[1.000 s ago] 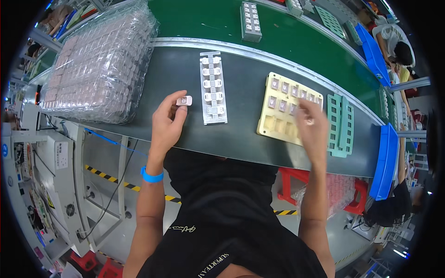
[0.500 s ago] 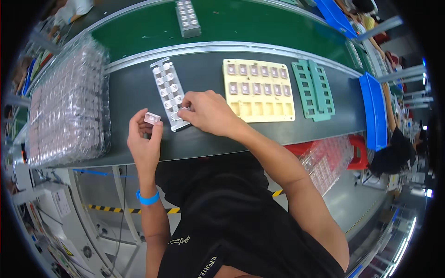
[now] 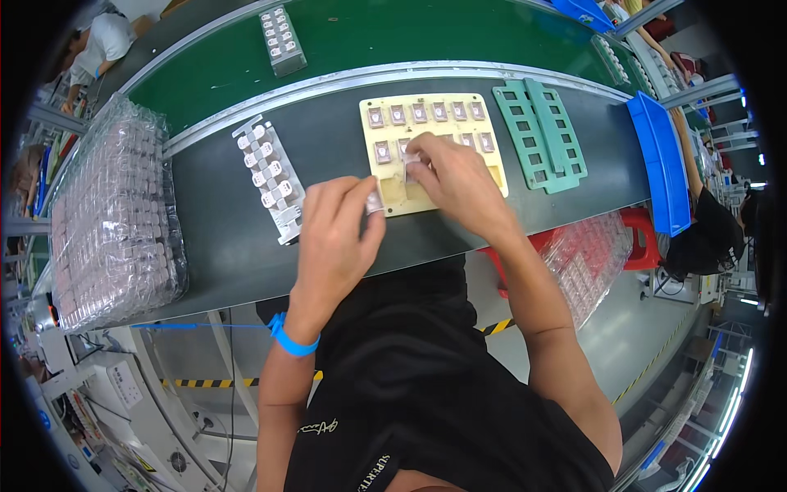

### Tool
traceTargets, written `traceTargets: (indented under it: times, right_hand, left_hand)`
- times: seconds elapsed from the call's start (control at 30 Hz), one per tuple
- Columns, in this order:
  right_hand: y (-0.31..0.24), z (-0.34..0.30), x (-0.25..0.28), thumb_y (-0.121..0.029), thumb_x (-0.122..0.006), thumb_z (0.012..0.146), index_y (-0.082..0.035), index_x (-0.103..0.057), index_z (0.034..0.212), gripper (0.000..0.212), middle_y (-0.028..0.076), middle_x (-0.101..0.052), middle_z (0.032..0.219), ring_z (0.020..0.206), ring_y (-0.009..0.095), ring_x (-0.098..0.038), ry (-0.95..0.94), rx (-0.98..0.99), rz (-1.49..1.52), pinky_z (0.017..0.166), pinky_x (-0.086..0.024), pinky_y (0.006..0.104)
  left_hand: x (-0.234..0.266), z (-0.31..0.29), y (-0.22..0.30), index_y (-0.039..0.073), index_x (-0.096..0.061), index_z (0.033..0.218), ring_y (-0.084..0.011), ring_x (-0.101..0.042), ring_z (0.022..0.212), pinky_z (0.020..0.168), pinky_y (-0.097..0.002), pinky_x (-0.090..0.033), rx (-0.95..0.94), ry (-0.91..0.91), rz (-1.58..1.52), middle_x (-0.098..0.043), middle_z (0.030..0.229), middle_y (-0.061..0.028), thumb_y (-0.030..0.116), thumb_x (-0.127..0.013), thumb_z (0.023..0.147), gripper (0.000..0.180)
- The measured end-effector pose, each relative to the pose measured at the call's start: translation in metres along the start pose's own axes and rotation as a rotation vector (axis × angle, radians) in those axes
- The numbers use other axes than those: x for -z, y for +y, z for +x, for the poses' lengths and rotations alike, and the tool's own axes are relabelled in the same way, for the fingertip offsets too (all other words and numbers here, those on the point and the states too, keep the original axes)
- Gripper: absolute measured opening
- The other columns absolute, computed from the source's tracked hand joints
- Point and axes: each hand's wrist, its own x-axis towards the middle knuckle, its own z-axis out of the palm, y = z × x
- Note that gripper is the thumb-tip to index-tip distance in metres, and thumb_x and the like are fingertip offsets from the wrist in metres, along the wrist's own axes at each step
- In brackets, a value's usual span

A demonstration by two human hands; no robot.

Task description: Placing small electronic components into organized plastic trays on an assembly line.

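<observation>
The cream tray (image 3: 437, 124) has small clear pinkish square pieces sitting in pockets of its two far rows. Over its front-left part, my right hand (image 3: 466, 187) pinches a similar clear piece (image 3: 412, 170) between thumb and fingers. At the tray's near left corner, my left hand (image 3: 332, 242) is closed on another clear square piece (image 3: 375, 202). The near pocket row is partly hidden by my hands. Left of the tray lies a grey strip fixture (image 3: 288, 220) carrying several white round-ended parts (image 3: 271, 171), with its near end beside my left hand.
Bagged stacked trays (image 3: 119, 221) fill the table's left end. Slotted green plates (image 3: 543, 135) lie right of the cream tray, then a blue bin (image 3: 658, 168). Beyond the metal rail runs a green conveyor (image 3: 369, 41) bearing a grey block (image 3: 283, 45). A red stool (image 3: 643, 238) stands below.
My right hand has left the strip fixture and moved right to the cream tray with a clear piece. My left hand has followed rightward, still holding its piece. The view has shifted.
</observation>
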Motion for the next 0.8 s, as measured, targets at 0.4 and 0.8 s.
traceTargets:
  times: [0.4, 0.8]
  right_hand:
    - [0.008, -0.016, -0.013, -0.016, -0.068, 0.092, -0.004, -0.074, 0.093, 0.013, 0.014, -0.065, 0.085, 0.083, 0.034, -0.066, 0.08, 0.072, -0.137, 0.074, -0.054, 0.0448]
    - [0.016, -0.006, -0.022, -0.011, -0.064, 0.089, -0.003, -0.072, 0.093, 0.012, 0.019, -0.067, 0.087, 0.085, 0.04, -0.067, 0.063, 0.042, -0.152, 0.077, -0.054, 0.0491]
  left_hand:
    - [-0.032, 0.005, -0.009, 0.005, -0.074, 0.101, -0.0282, -0.059, 0.106, 0.086, -0.0416, -0.046, -0.046, -0.117, 0.134, -0.068, 0.111, -0.0068, 0.008, -0.079, 0.081, 0.021]
    - [-0.036, 0.009, -0.006, 0.005, -0.07, 0.087, -0.0278, -0.059, 0.1, 0.082, -0.0424, -0.045, -0.155, -0.045, 0.172, -0.067, 0.102, -0.0067, 0.005, -0.07, 0.08, 0.007]
